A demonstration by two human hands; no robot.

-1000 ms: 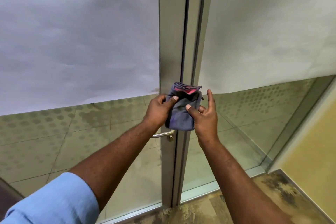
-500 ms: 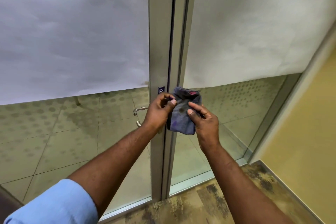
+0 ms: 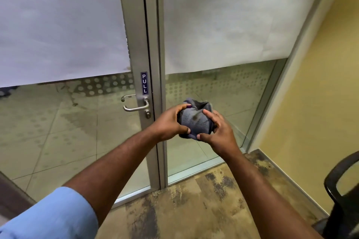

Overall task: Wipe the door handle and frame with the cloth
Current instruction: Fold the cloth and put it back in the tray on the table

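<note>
A folded grey-blue cloth (image 3: 195,120) is bunched between both hands in front of the glass. My left hand (image 3: 168,122) grips its left side and my right hand (image 3: 218,132) grips its right and lower edge. The silver lever door handle (image 3: 136,105) sits to the left of my hands, apart from them, with a keyhole (image 3: 148,114) below it. The grey metal door frame (image 3: 136,35) runs vertically above the handle, carrying a small blue PULL sticker (image 3: 144,83).
Glass panels with white blinds (image 3: 223,15) flank the frame. A yellow wall (image 3: 320,93) stands on the right. A black chair (image 3: 342,200) sits at the lower right. Mottled brown carpet (image 3: 184,209) covers the floor below.
The view has shifted, so the handle and PULL sticker now show left of my hands. Both hands have closed tighter around the cloth, bunching it, and moved lower and right of the frame.
</note>
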